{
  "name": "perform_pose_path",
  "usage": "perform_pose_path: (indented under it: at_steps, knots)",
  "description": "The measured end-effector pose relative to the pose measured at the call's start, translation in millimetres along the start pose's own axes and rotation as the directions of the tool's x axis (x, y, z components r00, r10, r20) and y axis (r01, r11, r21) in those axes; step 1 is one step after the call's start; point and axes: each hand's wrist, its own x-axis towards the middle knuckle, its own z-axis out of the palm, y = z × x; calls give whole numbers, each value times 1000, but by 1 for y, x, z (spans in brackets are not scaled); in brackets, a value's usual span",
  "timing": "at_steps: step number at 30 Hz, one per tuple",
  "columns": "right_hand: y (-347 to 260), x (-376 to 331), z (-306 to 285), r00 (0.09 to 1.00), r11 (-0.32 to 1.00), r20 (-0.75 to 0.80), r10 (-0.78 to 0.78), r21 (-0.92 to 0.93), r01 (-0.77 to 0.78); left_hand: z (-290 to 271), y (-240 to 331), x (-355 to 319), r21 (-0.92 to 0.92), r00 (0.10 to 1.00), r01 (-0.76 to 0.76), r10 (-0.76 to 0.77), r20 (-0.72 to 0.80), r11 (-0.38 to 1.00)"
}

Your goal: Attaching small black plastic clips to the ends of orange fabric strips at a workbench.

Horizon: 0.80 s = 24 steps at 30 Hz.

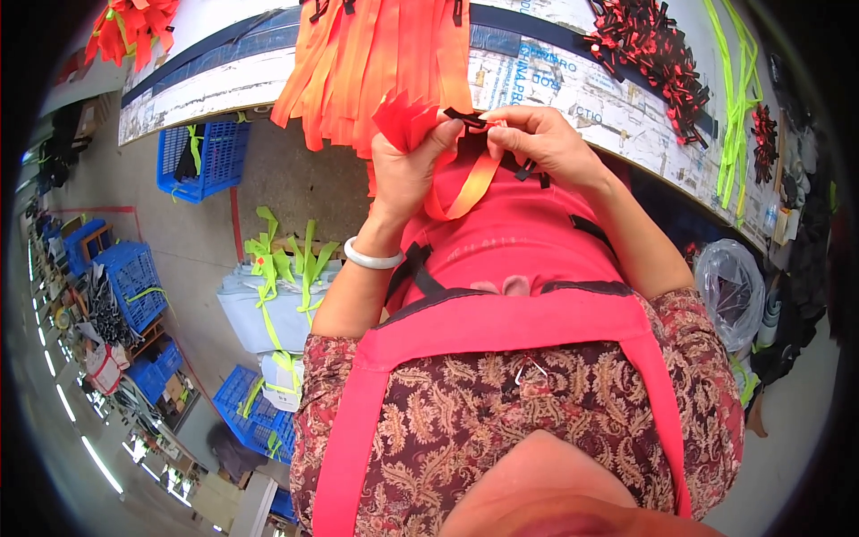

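My left hand (pixel 404 172) is closed round a fanned bunch of red-orange strap ends (pixel 401 123). Between its thumb and fingers sticks out a small black piece (pixel 463 118), too small to name exactly. My right hand (pixel 553 148) pinches an orange strap at the other end of that black piece. The orange strap (pixel 472 190) hangs in a loop below both hands, in front of my pink apron (pixel 528 255). Just beyond, many long orange straps (pixel 376 67) lie side by side over the table's near edge, with black pieces at their far ends.
On the table (pixel 559 98), a pile of black-and-red pieces (pixel 649 63) and yellow-green straps (pixel 735 98) lie at right. More orange strips (pixel 134 27) are far left. Blue crates (pixel 204 159) and a grey-white bundle tied with yellow-green strips (pixel 246 309) stand on the floor at left.
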Motion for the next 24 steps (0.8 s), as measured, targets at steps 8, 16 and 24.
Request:
perform_pose_path:
  at_steps: [8, 16, 24]
  knots:
    - [7, 3, 10, 998, 838, -51, -47, 541, 68, 20, 15, -8, 64, 992, -64, 56, 109, 996]
    - [8, 6, -4, 993, 877, -115, 10, 478, 46, -1, -6, -3, -32, 963, 242, -236, 127, 970]
    - [-5, -2, 7, 989, 968, -140, 45, 252, -8, 9, -2, -5, -4, 983, 165, -164, 86, 986]
